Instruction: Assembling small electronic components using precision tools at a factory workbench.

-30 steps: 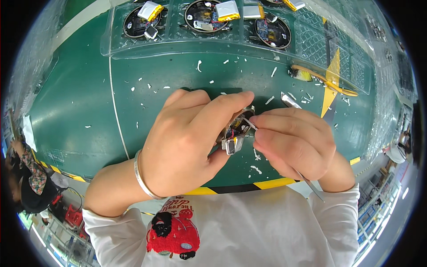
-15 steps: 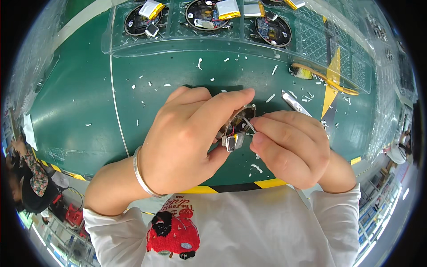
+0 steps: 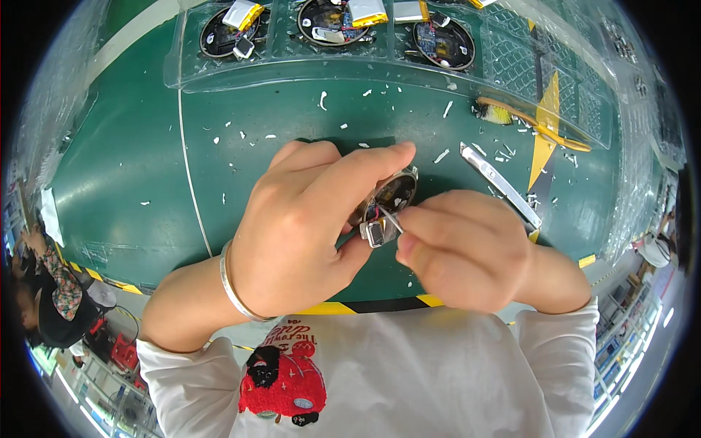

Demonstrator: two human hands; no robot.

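My left hand (image 3: pixel 296 219) grips a small round dark electronic housing (image 3: pixel 396 191), tilted up, with its open inside toward my right hand. At the lower edge of this housing sits a small silvery square part (image 3: pixel 376 233), near my left thumb. Red wire shows beside that part. Pinched in the fingertips of my right hand (image 3: pixel 467 248) is a thin metal pointed tool (image 3: pixel 392 221), its tip inside the housing near the wire. Most of the tool is hidden by my right fingers, so its full shape cannot be made out.
A clear plastic tray (image 3: pixel 307 71) at the back holds several round housings (image 3: pixel 443 45) with silver-yellow battery packs (image 3: pixel 366 12). Right of my hands lie a utility knife (image 3: pixel 500 184) and a yellow-handled brush (image 3: pixel 544 128). White scraps litter the green mat (image 3: pixel 131 175). Another person (image 3: pixel 62 292) is at far left.
My right hand has moved left and slightly down, taking the tool's tip from the housing's upper inside toward the red wire. More of the utility knife shows. My left hand keeps its grip.
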